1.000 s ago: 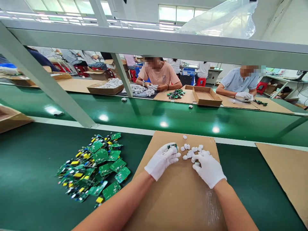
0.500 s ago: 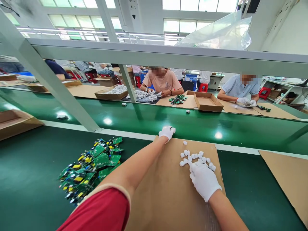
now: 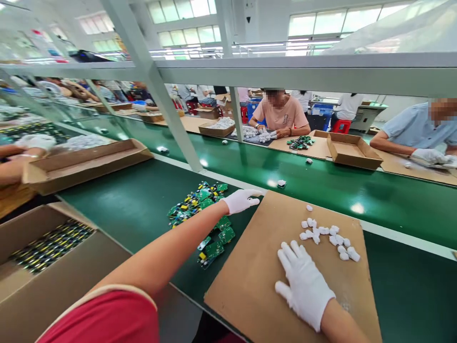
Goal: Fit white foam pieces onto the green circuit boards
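At your far left, a person's white-gloved hand (image 3: 35,142) shows behind a long, shallow brown cardboard tray (image 3: 89,164) on the dark green desk (image 3: 117,188). Below that tray, a deep brown cardboard box (image 3: 67,281) holds neat rows of small circuit boards with yellow parts (image 3: 53,245). To the right, a loose heap of green circuit boards with yellow, black and blue components (image 3: 214,250) lies on the desk, and your forearm crosses over it. Your white-gloved left hand (image 3: 243,201) is just beyond the heap's upper right side, near the pale dividing strip (image 3: 228,178); its fingers stretch rightward, thumb apart from them, with nothing visible in its grasp. Farther out and to the right of those fingertips, apart from them, a small green board topped with a white piece (image 3: 281,184) sits on the glossy green surface (image 3: 328,190) past the strip. Next comes a flat brown cardboard sheet (image 3: 250,271). Over its middle, your white-gloved right hand (image 3: 303,286) lies palm down with fingers spread apart, gripping nothing that shows; you cannot tell how firmly it rests there. Small, rounded white pieces (image 3: 334,229) are scattered on the sheet just beyond that hand and to its right, clear of your fingertips, with one lone piece farther out.
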Demonstrator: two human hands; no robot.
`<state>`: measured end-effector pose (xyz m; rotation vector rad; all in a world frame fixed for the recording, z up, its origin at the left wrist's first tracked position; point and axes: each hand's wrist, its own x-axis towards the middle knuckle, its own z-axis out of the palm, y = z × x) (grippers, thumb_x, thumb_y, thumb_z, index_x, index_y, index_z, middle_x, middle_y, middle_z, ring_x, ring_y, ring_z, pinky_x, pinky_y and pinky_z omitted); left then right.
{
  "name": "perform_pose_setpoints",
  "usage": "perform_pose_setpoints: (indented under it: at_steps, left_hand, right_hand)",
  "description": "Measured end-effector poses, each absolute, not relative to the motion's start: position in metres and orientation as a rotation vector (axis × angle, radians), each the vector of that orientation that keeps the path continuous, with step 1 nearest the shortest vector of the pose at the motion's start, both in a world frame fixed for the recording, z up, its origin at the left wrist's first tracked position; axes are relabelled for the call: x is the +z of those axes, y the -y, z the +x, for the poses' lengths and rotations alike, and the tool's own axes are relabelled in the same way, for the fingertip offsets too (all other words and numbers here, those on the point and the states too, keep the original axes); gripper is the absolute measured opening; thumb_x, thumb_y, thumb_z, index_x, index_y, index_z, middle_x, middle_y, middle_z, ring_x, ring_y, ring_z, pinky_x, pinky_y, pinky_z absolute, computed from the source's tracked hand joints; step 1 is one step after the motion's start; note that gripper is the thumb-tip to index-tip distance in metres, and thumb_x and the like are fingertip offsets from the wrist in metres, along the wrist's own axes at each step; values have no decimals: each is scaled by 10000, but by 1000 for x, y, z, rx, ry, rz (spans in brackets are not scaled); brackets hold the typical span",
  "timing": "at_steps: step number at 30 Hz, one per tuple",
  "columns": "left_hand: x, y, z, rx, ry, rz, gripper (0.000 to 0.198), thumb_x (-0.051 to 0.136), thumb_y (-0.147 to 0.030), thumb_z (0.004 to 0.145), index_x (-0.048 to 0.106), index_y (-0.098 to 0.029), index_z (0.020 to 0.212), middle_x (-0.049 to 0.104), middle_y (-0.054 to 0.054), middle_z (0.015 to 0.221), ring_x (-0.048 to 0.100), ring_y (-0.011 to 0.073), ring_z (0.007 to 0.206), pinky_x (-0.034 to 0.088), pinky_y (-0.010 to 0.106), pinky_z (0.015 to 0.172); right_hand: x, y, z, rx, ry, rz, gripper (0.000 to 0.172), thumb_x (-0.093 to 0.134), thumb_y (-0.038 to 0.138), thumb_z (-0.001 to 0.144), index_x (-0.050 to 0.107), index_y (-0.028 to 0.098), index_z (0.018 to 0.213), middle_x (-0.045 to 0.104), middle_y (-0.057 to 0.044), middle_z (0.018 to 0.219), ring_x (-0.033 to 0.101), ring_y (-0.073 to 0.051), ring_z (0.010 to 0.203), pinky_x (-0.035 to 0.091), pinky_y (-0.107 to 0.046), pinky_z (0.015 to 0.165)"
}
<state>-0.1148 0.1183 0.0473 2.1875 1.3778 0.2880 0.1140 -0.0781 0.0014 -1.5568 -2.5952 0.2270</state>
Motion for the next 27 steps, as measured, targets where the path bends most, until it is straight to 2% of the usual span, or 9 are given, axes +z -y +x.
perform_pose_setpoints:
  at_steps: [3, 7, 9, 12, 16, 19, 21, 24, 27]
  left_hand:
    - [60, -91, -159, 167, -1414, 2259, 423, 511, -384, 761, 597, -226, 1144, 590, 61, 1218, 468, 258, 1192, 289, 398, 1032]
    - [62, -50, -186, -149, -1420, 2546, 320, 522, -399, 761, 657, -260, 1016, 496, 60, 1325, 250, 313, 1328, 76, 555, 1059]
    - [57, -33, -186, -211, -1445, 2599, 361, 557, -453, 729, 662, -248, 1007, 440, 81, 1371, 184, 313, 1351, 15, 561, 1059]
    - [47, -20, -177, -155, -1550, 2573, 400, 659, -468, 621, 686, -230, 942, 434, 112, 1369, 174, 305, 1356, -47, 515, 1072]
    - [37, -20, -169, 39, -1611, 2603, 177, 631, -317, 661, 709, -235, 796, 512, 95, 1304, 243, 292, 1337, -65, 484, 1082]
    - [43, -21, -160, 280, -1604, 2491, 170, 576, -289, 700, 716, -247, 787, 559, 75, 1254, 267, 301, 1326, -24, 489, 1091]
    - [52, -18, -145, 494, -1498, 2257, 208, 561, -331, 718, 713, -245, 830, 558, 58, 1258, 288, 296, 1315, 83, 464, 1098]
    - [65, -11, -106, 693, -1140, 1716, 300, 513, -405, 771, 691, -205, 905, 613, 70, 1172, 465, 276, 1171, 309, 407, 1012]
    - [67, -8, -61, 801, -785, 1123, 330, 556, -410, 757, 669, -154, 932, 658, 99, 1037, 582, 235, 944, 441, 348, 832]
  right_hand:
    - [-3, 79, 105, 430, 2796, -1320, 720, 517, 482, 773, 325, 160, 1387, 245, -101, 1472, 181, -325, 1348, 155, -481, 1091]
    - [3, 72, 111, 402, 2585, -1797, 737, 485, 434, 791, 257, 102, 1408, 182, -144, 1479, 144, -316, 1358, 144, -475, 1104]
    - [6, 75, 109, 401, 2579, -1843, 795, 512, 474, 764, 257, 76, 1403, 157, -168, 1477, 115, -335, 1358, 137, -493, 1102]
    - [7, 81, 102, 501, 2778, -1495, 886, 546, 575, 710, 274, 89, 1399, 136, -149, 1480, 80, -344, 1360, 120, -507, 1106]
    - [8, 78, 108, 456, 2695, -1546, 826, 510, 555, 758, 265, 102, 1403, 182, -149, 1477, 146, -309, 1359, 140, -488, 1106]
    - [10, 76, 114, 417, 2601, -1656, 877, 526, 580, 740, 250, 79, 1405, 166, -181, 1475, 141, -330, 1356, 142, -492, 1099]
    - [10, 77, 113, 478, 2682, -1461, 891, 513, 634, 723, 268, 115, 1404, 171, -147, 1484, 127, -326, 1359, 122, -480, 1105]
    - [8, 73, 118, 486, 2665, -1386, 739, 478, 593, 775, 361, 166, 1367, 279, -111, 1462, 203, -320, 1340, 139, -488, 1092]
    - [9, 66, 136, 365, 2437, -1586, 604, 524, 408, 804, 392, 165, 1341, 427, -133, 1372, 357, -296, 1258, 272, -470, 1025]
